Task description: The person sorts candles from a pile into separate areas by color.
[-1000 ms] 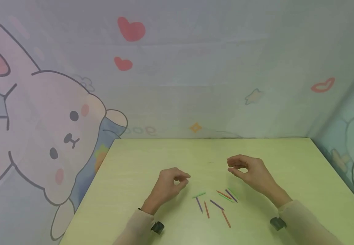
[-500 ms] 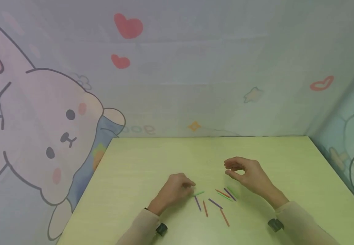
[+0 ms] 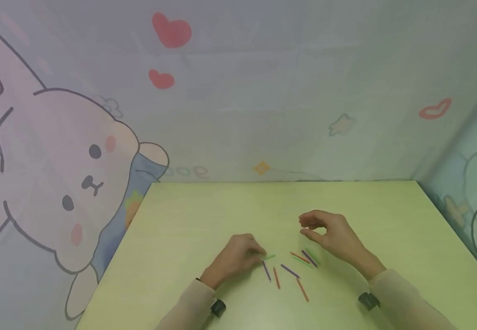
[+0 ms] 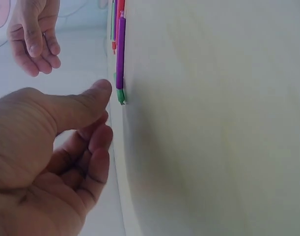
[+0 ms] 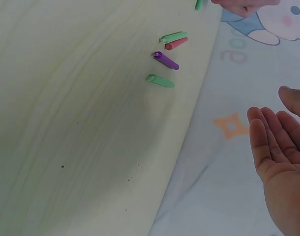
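In the head view, my left hand [image 3: 236, 257] bends low over the table at a slim green stick [image 3: 269, 257], covering its left end. The left wrist view shows thumb and fingertips of that hand [image 4: 66, 132] close together, just above a green stick tip [image 4: 121, 96]. A purple stick [image 4: 121, 54] lies beside that tip. My right hand [image 3: 333, 231] hovers behind the right group of sticks, thumb apart from the fingers. Nothing lies in that palm [image 5: 282, 157] in the right wrist view.
More sticks lie on the pale yellow-green table [image 3: 205, 206]: a purple one [image 3: 290, 271], an orange one [image 3: 277, 277] and another orange stick [image 3: 302, 289]. To the right, a purple stick [image 3: 309, 258] lies among red and green ones. A printed cloth [image 3: 238, 114] hangs behind the table.
My left hand has moved right and down to the green stick, its thumb and fingers drawing closer together. The right hand has shifted slightly left. The sticks keep their arrangement.
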Motion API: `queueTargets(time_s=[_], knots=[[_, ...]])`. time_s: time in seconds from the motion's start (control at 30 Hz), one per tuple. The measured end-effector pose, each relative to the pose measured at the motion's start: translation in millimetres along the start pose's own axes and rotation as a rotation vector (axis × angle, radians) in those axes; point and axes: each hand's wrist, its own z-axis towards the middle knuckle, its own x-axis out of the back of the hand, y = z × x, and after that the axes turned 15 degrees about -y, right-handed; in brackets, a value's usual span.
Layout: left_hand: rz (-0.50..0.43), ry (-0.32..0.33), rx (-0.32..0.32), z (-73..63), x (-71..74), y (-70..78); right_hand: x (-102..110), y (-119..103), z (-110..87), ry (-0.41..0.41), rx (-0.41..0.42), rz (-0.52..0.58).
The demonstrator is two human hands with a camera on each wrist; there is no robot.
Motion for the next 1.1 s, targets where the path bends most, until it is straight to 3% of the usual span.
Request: queueTargets(time_s=[0.2, 0.43, 0.63, 0.9, 1.1], knots=[[0.025, -0.068, -0.097, 2.9, 2.0, -2.0, 0.8, -0.9, 2.4, 0.002, 0.005, -0.024], [0.080, -0.125, -0.149, 5.5, 1.4, -1.5, -3.8, -0.2, 1.2, -0.056, -0.015, 0.014], [0.121, -0.137, -0.159, 7.2, 1.6, -0.4, -11.6, 1.3, 0.7, -0.179, 0.020, 0.029], [0.169, -0.131, -0.152, 9.3, 2.4, -0.2, -17.0, 1.2, 1.4, -0.201, 0.028, 0.045], [0.156, -0.123, -0.146, 9.2, 0.3, -2.4, -29.5, -1.7, 1.4, -0.265, 0.006, 0.045]])
